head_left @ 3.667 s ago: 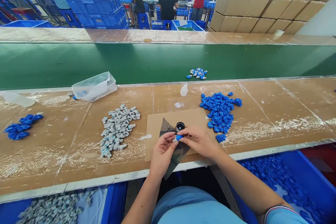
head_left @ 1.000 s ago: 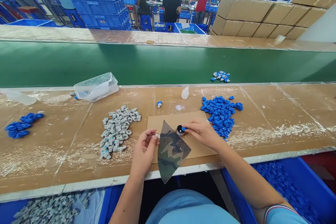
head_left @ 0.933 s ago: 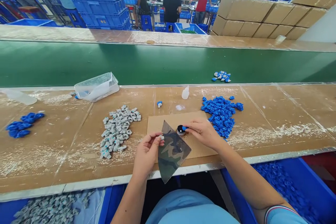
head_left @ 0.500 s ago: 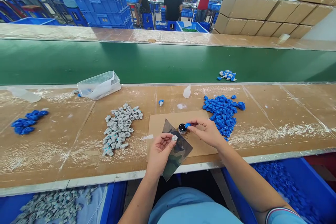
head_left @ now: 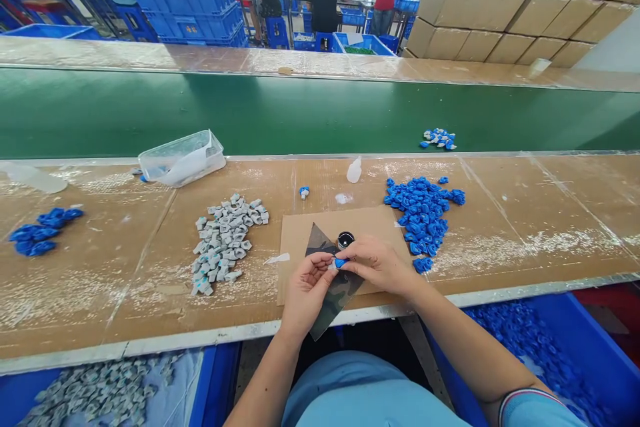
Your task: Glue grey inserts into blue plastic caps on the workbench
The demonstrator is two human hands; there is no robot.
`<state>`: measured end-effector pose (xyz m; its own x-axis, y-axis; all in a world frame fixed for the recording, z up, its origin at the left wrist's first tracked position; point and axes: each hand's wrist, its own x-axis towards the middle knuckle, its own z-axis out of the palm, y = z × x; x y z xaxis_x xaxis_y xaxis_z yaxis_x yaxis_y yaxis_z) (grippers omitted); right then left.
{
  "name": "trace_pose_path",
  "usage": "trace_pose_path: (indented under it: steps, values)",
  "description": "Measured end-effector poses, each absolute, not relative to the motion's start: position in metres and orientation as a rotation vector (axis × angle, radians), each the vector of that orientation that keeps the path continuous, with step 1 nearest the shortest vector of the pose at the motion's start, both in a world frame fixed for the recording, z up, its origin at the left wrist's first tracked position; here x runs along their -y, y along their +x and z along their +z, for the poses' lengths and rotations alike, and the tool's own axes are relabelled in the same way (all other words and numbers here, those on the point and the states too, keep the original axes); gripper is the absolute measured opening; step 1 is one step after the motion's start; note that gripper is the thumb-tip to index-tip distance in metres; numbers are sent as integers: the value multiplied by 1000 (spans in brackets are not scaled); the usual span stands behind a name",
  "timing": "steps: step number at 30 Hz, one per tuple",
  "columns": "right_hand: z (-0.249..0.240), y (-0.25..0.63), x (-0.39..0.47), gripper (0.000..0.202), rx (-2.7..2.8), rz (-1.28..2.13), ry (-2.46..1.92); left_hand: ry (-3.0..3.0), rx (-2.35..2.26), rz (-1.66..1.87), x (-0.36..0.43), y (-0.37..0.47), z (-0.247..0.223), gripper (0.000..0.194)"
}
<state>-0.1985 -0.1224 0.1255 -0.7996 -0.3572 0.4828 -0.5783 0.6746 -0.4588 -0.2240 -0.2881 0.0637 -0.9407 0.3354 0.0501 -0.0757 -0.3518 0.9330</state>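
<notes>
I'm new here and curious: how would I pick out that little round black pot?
Find the plain cardboard sheet on the brown bench, between the grey pile and the blue pile. The pot stands there just beyond the hands, the only round, dark thing among them.

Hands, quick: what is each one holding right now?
Left hand: closed on a small grey plastic piece, mostly hidden by the fingers.
Right hand: pinching a small blue plastic piece against the grey one.
</notes>
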Motion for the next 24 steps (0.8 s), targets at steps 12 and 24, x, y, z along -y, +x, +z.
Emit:
trace_pose_path:
  steps: [12, 24]
  values:
    - [123, -198, 118, 11, 2556, 930, 718, 401, -1626, 2310, 289, -222, 65, 32]
    - [145, -195, 114, 12, 2739, 557, 1002, 578, -1741, 2091, 290, -220, 64, 29]
